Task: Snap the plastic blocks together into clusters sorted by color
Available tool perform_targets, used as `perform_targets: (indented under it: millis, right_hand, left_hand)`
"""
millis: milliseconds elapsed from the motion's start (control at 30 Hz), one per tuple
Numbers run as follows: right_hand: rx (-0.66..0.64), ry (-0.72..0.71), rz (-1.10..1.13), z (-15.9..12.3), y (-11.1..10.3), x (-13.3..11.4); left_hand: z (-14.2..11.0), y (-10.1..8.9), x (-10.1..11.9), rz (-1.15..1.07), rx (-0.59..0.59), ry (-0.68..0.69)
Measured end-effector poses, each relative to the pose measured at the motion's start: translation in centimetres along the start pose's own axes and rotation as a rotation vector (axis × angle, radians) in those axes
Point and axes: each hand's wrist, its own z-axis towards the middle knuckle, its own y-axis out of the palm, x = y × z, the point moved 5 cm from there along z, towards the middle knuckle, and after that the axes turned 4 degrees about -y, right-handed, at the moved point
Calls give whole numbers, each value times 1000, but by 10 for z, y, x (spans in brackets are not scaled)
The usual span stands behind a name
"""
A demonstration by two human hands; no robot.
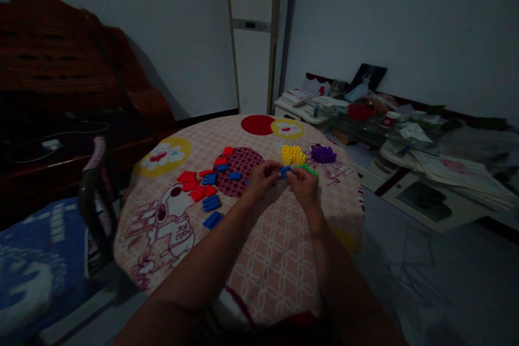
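My left hand (263,177) and my right hand (303,184) meet above the round table, their fingers closed on a small blue plastic block (284,171) between them. Just behind the right hand lies a row of green blocks (308,168), partly covered by it. A yellow knobbly cluster of blocks (293,154) sits beyond the hands, with a purple cluster (323,154) to its right. Left of my hands, several loose blue blocks (211,203) and several red blocks (187,179) are scattered on the cloth. The block's exact shape is too small to make out.
A patterned tablecloth (267,259) covers the table. At left stand a wooden bench (52,54) and a chair with a blue cover (36,259). To the right, a low cabinet (430,200) holds papers, bags and a cup (389,119). A tall white appliance (253,65) stands behind.
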Motion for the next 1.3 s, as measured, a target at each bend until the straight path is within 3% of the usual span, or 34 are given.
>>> perform_targets:
  millis: [100, 200, 267, 367, 567, 700, 833, 1000, 1133, 1300]
  right_hand:
    - [202, 68, -34, 4, -31, 13]
    - [414, 129, -265, 8, -73, 30]
    - [438, 180, -463, 12, -95, 41]
    - [358, 251, -729, 23, -112, 55]
    - [178, 321, -972, 39, -104, 69]
    - [168, 316, -993, 37, -99, 74]
    - [208, 290, -922, 34, -100, 75]
    - [394, 241, -766, 28, -107, 70]
    - [501, 106, -661, 22, -106, 63]
    - [508, -45, -623, 18, -97, 52]
  left_hand:
    - [0, -5, -4, 65, 51, -7]
    - [0, -16, -8, 199, 148, 1]
    - [0, -24, -10, 264, 194, -5]
    - [0, -34, -10, 379, 218, -14]
    - [-1, -60, -7, 747, 322, -6]
    - [2, -64, -14, 923, 240, -54]
    - [2, -58, -22, 978, 128, -88]
    - [1, -46, -18, 848, 165, -10]
    - [-1, -26, -19, 810, 76, 64]
    - [0, -10, -26, 900, -44, 49]
